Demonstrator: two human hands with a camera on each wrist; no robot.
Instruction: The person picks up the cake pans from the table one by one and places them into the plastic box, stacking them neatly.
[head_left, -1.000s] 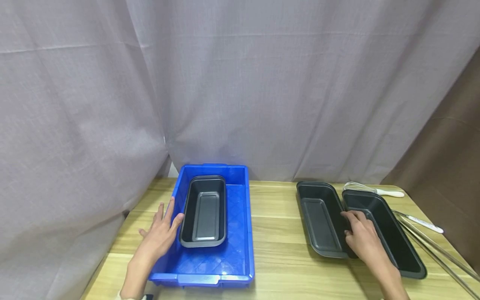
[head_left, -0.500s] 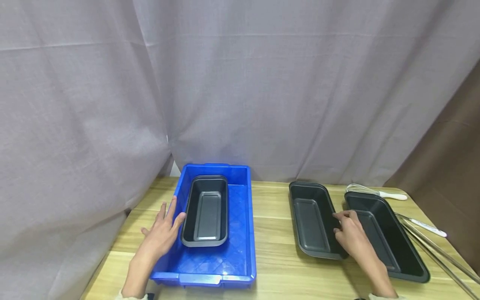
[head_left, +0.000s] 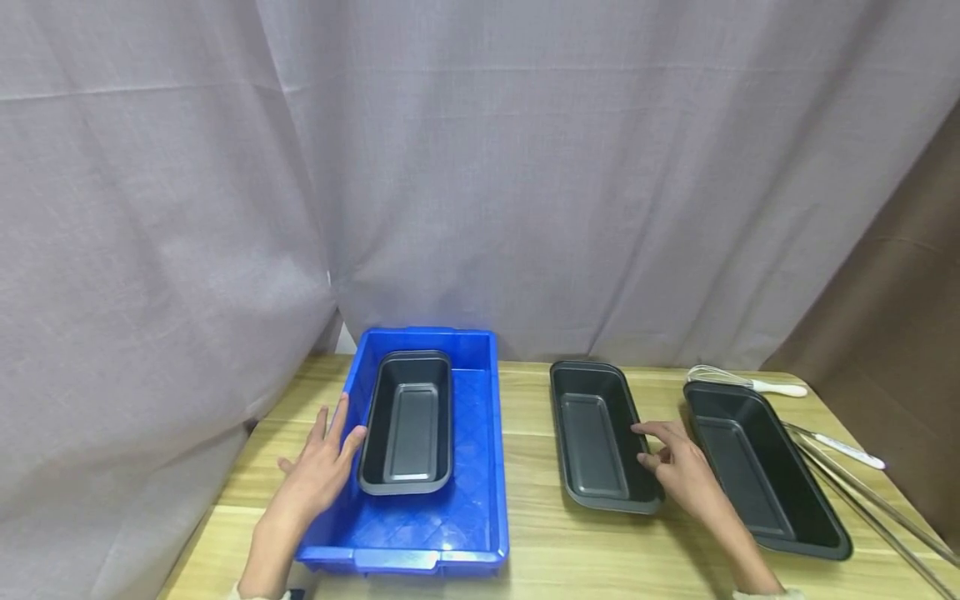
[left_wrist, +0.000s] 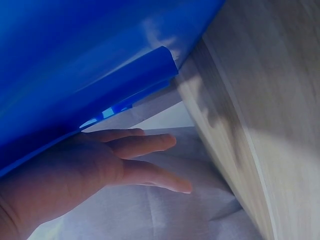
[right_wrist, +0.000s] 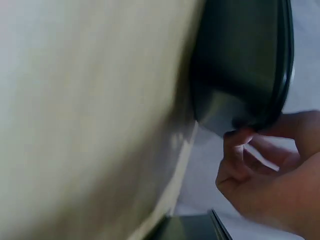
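My right hand (head_left: 684,471) pinches the right rim of a dark loaf pan (head_left: 592,442) between thumb and fingers. In the right wrist view, the fingertips meet the rim of this loaf pan (right_wrist: 240,60). To the left, my left hand (head_left: 311,475) rests at the left rim of a blue plastic bin (head_left: 474,467) with its fingers spread. The left wrist view shows three of its fingers stretched out along the bin's outer side. Inside the bin lies another dark loaf pan (head_left: 414,433). A third loaf pan (head_left: 742,471) sits right of my right hand.
Beyond the third pan lie a whisk (head_left: 776,388) with a white handle, a utensil with a pale patterned handle (head_left: 851,450) and long thin metal rods (head_left: 892,517). A grey curtain (head_left: 480,183) hangs behind the wooden table (head_left: 536,467).
My right hand has moved left with the pinched loaf pan, widening the gap to the third pan. My left hand stays at the bin.
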